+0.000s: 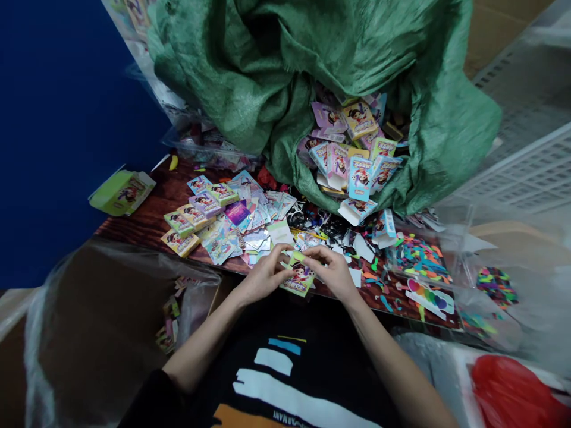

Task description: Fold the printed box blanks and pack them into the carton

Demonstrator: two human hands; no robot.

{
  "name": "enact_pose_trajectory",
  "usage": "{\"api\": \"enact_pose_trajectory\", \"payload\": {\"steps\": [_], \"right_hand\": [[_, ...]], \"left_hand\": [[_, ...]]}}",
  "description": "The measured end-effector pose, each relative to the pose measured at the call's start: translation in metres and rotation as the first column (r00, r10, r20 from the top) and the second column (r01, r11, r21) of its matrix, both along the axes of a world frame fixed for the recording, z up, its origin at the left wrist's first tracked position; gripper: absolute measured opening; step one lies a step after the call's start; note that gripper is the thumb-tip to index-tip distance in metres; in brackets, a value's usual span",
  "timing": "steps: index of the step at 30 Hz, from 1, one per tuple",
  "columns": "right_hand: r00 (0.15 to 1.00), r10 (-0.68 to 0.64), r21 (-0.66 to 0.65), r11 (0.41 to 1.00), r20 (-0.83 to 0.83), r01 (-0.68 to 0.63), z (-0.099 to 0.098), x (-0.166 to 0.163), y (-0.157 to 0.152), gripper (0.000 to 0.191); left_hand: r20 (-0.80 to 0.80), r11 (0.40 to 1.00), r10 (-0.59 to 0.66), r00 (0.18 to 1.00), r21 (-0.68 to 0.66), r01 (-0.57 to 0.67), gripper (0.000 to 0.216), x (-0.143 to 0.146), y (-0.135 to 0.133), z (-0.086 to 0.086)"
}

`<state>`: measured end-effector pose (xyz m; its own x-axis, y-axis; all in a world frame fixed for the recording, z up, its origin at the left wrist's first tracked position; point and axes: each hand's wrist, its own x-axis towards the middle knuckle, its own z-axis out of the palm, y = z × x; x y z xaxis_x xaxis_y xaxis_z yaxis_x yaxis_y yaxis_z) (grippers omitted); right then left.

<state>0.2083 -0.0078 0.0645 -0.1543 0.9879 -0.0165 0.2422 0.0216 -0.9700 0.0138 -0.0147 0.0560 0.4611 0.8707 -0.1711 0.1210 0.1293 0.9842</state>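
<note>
Both my hands meet at the near edge of a dark wooden table (pixel 147 223). My left hand (pixel 264 274) and my right hand (pixel 331 270) pinch a small yellow-green printed box (pixel 298 279) with a cartoon figure on it. The fingers of both hands are curled round its top edge. Just beyond the hands lies a spread of flat shiny cards (pixel 250 223) and several similar small boxes (pixel 191 217).
A big green woven sack (pixel 267 77) lies open at the back, spilling many small boxes (pixel 352 154). A larger green carton (pixel 121 191) sits at far left. Clear bags of coloured bits (pixel 422 257) lie at right. A plastic-lined cardboard box (pixel 111 315) stands below left, white crates (pixel 526 160) at right.
</note>
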Motion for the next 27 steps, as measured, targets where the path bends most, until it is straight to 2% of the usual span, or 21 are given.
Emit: {"api": "enact_pose_trajectory", "payload": {"steps": [5, 10, 17, 19, 24, 27], "right_hand": [[0.986, -0.163, -0.024, 0.986, -0.041, 0.162, -0.001, 0.003, 0.003, 0.023], [0.970, -0.170, -0.121, 0.981, -0.173, 0.150, -0.005, 0.010, 0.002, 0.030], [0.885, -0.348, -0.271, 0.924, -0.309, 0.269, -0.023, 0.013, -0.012, 0.035], [0.902, -0.331, -0.234, 0.934, -0.279, 0.270, -0.022, 0.014, -0.015, 0.036], [0.981, -0.168, 0.041, 0.984, -0.096, 0.172, -0.011, 0.017, -0.020, 0.030], [0.988, -0.133, 0.089, 0.986, -0.081, 0.140, -0.010, 0.017, -0.022, 0.027]], "left_hand": [[0.016, 1.000, -0.026, 1.000, -0.005, 0.026, 0.048, 0.008, 0.002, 0.003], [0.013, 1.000, -0.024, 1.000, -0.008, 0.024, 0.050, 0.012, 0.004, 0.003], [0.026, 0.999, 0.037, 0.999, -0.024, -0.037, 0.050, 0.019, 0.002, -0.006], [0.015, 0.999, 0.046, 0.999, -0.005, -0.046, 0.050, 0.021, 0.002, -0.007], [-0.114, 0.984, 0.081, 0.990, 0.170, -0.061, 0.053, 0.022, 0.001, -0.005], [-0.147, 0.970, 0.050, 0.988, 0.243, -0.013, 0.056, 0.021, 0.000, -0.003]]}}
